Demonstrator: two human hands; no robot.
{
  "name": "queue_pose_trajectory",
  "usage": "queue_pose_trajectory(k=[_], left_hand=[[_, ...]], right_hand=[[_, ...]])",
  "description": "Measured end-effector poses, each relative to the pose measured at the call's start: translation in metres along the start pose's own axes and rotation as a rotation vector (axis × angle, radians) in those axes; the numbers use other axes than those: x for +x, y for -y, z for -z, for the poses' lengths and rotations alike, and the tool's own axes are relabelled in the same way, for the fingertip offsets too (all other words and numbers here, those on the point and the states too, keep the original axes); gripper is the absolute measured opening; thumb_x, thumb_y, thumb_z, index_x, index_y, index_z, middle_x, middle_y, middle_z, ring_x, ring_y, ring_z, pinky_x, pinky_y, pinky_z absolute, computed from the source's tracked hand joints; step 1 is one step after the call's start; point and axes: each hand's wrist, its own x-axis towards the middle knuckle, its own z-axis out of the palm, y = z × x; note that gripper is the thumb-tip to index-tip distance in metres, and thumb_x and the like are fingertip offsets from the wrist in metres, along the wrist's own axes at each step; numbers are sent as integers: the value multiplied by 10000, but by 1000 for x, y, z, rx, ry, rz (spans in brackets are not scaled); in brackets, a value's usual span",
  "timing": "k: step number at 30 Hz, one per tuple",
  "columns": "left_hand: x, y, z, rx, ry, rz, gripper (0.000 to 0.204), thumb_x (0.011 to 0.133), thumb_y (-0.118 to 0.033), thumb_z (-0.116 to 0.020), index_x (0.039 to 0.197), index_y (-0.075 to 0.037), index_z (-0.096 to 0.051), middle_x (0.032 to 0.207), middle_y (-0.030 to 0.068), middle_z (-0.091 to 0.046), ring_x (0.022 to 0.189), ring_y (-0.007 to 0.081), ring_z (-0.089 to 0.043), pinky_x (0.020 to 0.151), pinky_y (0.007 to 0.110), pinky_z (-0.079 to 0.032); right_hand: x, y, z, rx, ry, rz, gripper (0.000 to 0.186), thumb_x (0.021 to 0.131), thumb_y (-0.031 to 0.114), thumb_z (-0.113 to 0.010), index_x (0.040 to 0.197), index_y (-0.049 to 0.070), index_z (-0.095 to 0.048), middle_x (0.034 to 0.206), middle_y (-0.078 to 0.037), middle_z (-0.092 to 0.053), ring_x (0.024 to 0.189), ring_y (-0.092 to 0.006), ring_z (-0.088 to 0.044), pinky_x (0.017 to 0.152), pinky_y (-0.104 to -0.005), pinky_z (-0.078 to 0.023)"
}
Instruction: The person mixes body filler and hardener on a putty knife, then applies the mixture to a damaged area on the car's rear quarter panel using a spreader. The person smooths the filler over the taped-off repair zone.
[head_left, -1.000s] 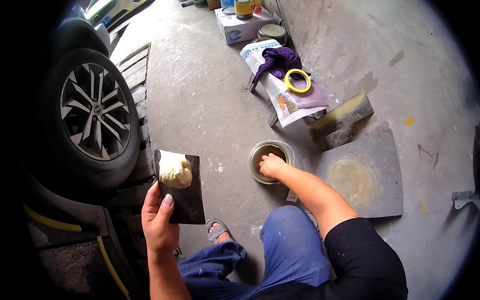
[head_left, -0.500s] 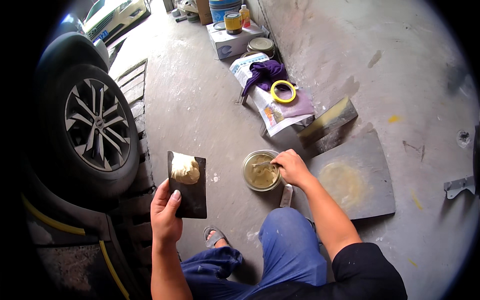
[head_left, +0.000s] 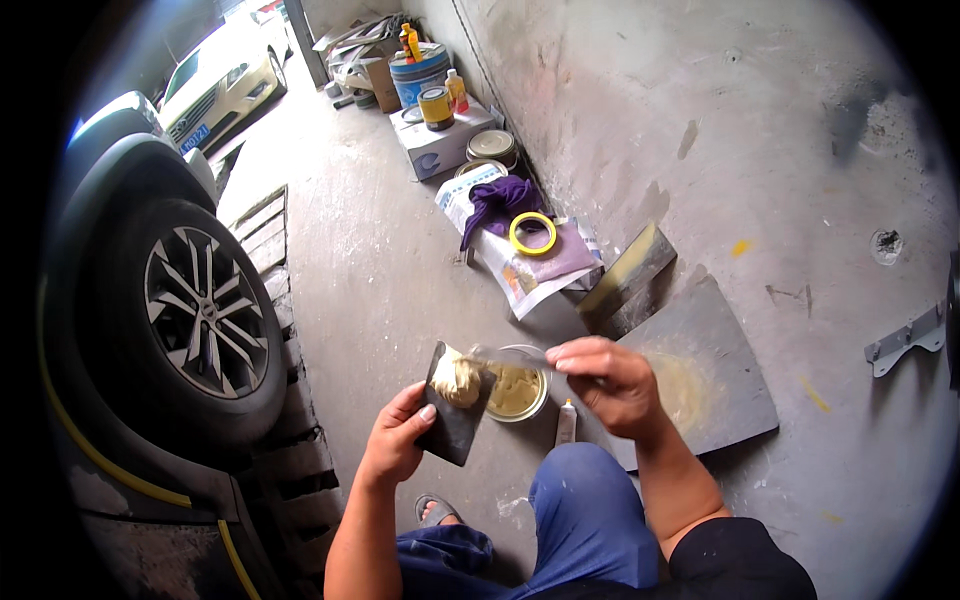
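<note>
- Left hand point(head_left: 400, 435) has a small dark plate point(head_left: 458, 438) by its left edge, down toward the lower left corner. Thumb's on the top face, the other fingers go underneath. Narrow pinch, and the plate is tilted in the view.
- Cream-coloured paste point(head_left: 458, 384) sits in a lump up at the plate's top edge, with the bottom half of the plate mostly bare.
- Right hand point(head_left: 612, 388) is closed on the right end of a thin scraper point(head_left: 512, 356), thumb and fingers pinched together. The far tip is at the lump, but it's blurry, so can't tell if it's touching.
- Under that scraper, an open round tin point(head_left: 546, 402) stands on the floor with more tan paste inside. A pale tube point(head_left: 566, 424) is just beside its lower right rim, and the left edge of a grey panel point(head_left: 735, 395) is close by.
- Handling, just my guess: paste looks soft and sticky, so it'd smear rather than slide. Plate looks light and fairly stiff; I'd grip the bare lower left edge and keep it fairly level. Scraper looks thin and maybe a bit bendy, so hold the clean end, since paste could make it slippery.
</note>
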Motion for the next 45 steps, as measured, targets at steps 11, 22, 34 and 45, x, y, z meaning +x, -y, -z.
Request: queue_pose_trajectory(k=[11, 22, 34, 45], left_hand=[[-10, -10, -27, 267, 65, -106, 325, 927, -35, -553, 1248, 17, -544, 1142, 44, -608, 1071, 123, -536, 946, 274, -404], [-13, -14, -36, 200, -15, -341, 324, 937, 32, -499, 1261, 11, -505, 1154, 71, -604, 1079, 125, -542, 947, 269, -411], [-17, -7, -66, 221, -56, -580, 356, 936, 74, -447, 1274, -32, -481, 1156, 76, -581, 1043, 145, -544, 915, 274, -411], [-17, -19, -56, 1044, -197, -435, 320, 921, 34, -505, 1231, -24, -557, 1072, 145, -643, 966, 158, -605, 817, 279, -487]], right_hand=[[-3, -3, -27, -257, 125, 273, 405, 743, -99, -633, 1113, 65, -638, 1025, -102, -596, 953, -275, -607, 851, -394, -509], [-5, -41, -20, -238, 152, 95, 416, 733, -142, -523, 1077, 65, -631, 1092, -128, -579, 1041, -286, -573, 895, -369, -486], [-21, -23, -54, 569, 48, -597, 363, 902, 63, -591, 1237, -2, -468, 1217, -101, -562, 1141, -153, -527, 991, -310, -402], [39, -3, -29, 668, 67, -424, 368, 905, 75, -611, 1245, -11, -501, 1138, -94, -617, 1050, -138, -569, 922, -286, -447]])
